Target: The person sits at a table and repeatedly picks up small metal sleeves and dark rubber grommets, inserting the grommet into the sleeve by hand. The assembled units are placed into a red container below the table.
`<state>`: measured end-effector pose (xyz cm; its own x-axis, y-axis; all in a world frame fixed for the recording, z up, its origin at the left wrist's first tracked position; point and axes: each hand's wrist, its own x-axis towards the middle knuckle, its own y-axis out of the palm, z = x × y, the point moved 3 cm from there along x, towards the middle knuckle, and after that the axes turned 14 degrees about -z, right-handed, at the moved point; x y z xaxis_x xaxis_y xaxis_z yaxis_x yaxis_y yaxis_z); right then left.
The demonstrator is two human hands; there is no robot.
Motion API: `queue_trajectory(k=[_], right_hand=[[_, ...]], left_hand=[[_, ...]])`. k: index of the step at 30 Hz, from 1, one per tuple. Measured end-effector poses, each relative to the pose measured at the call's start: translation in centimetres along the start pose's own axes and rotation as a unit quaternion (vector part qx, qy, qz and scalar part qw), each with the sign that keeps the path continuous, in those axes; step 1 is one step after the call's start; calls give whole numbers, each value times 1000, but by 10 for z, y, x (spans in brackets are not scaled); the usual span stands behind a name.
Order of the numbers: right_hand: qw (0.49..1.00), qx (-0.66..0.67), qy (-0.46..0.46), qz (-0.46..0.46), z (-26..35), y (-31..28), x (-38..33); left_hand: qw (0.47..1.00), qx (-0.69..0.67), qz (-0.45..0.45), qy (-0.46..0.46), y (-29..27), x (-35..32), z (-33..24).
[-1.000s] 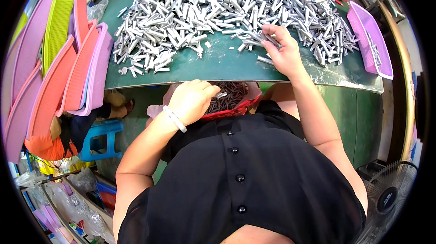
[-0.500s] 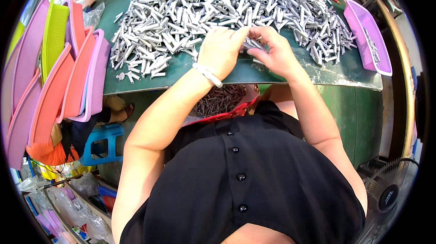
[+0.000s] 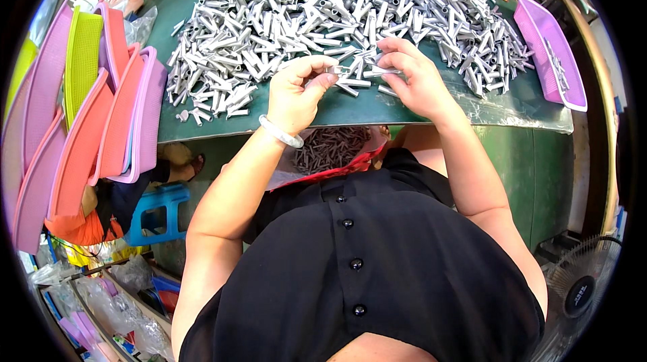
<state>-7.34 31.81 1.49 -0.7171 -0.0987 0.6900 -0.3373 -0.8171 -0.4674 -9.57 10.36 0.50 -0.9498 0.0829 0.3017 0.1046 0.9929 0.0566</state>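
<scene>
The dark green table (image 3: 367, 114) has a worn near edge, where the coating looks scratched toward the right corner. On this table lies a broad heap of short, silver-grey tubes (image 3: 350, 15), over its middle and far part. Above the table's near part, the left hand (image 3: 295, 96), with a pale bangle (image 3: 280, 133) on its wrist, has thumb and forefinger clamped on a small silver-grey piece (image 3: 335, 70). The right hand (image 3: 421, 82), also above the near part, curls at the heap; I cannot tell whether its fingers are closed on a tube. On the table's right end stands a purple plastic basket (image 3: 574, 92) with a few tubes inside. Left of the table are leaning purple, coral and lime-green plastic baskets (image 3: 81, 143) and, lower, a blue plastic stool (image 3: 165, 199). Below its near edge, a red-rimmed container (image 3: 337, 174) holds dark brown sticks (image 3: 330, 149).
</scene>
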Motion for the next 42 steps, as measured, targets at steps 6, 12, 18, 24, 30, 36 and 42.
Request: queue_trajectory(k=[6,12,18,24,30,36,42], right_hand=[[1000,-15,-8,-21,9,-7,2],[999,29,28,-31,12,-8,1],[985,114,124,-41,10,0,-3],[971,162,169,-35,9,7,-4],[953,225,204,-20,12,12,-5],[938,270,216,-29,17,19,-6],[965,212,155,-6,30,22,-2]], left_hand=[[993,-112,17,-35,-2,-11,-8],[995,-90,24,19,-9,-24,-16],[999,-44,9,-31,-28,-42,-11],[979,112,-47,162,-34,-43,-25],[968,174,-45,174,-42,-48,-32],[958,231,29,164,-48,-60,-37],[831,474,207,205,-49,-74,-29]])
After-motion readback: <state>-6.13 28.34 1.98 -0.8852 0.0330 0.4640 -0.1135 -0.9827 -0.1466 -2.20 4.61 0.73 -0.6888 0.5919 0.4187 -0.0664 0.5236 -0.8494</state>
